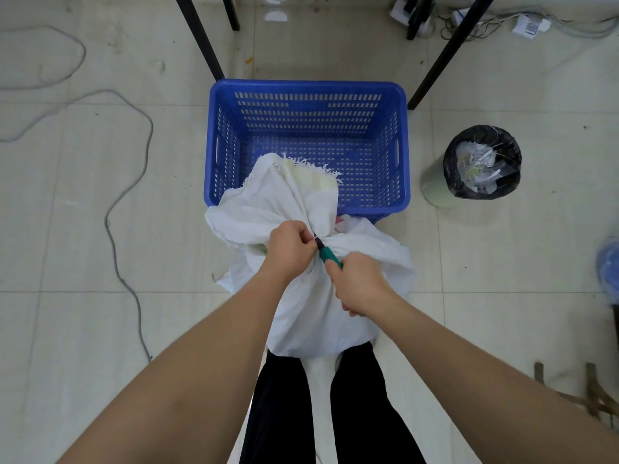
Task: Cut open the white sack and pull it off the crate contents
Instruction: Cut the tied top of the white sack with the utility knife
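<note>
- Cutting the tie at the neck of the white sack (301, 296) is the step in hand, so the job looks like it is only starting.
- The sack stands on the floor tiles (83, 229) between the person's legs and the blue crate (306, 92). Its frayed top flops over the near wall of the crate.
- The crate looks empty inside (only the holes in its bottom show).
- The left hand (288, 251) has its fingers curled tight, pinching the bunched neck of the sack.
- The right hand (360, 286) is closed in a fist around the green-handled cutter (330, 257). Its dark tip touches the gathered cloth right beside the left fingers.
- I cannot see the tie itself or tell how sharp the tip is.
- To do this well, I think the left hand should pull the neck tight so the cloth does not wobble.
- The tip is very close to the left fingers, so the cut should go away from them, with small, slow pushes.
- It seems best to cut only the neck, not deep, so the things inside do not get hurt.
- A black-lined trash bin (482, 162) stands to the right, well apart from the sack.
</note>
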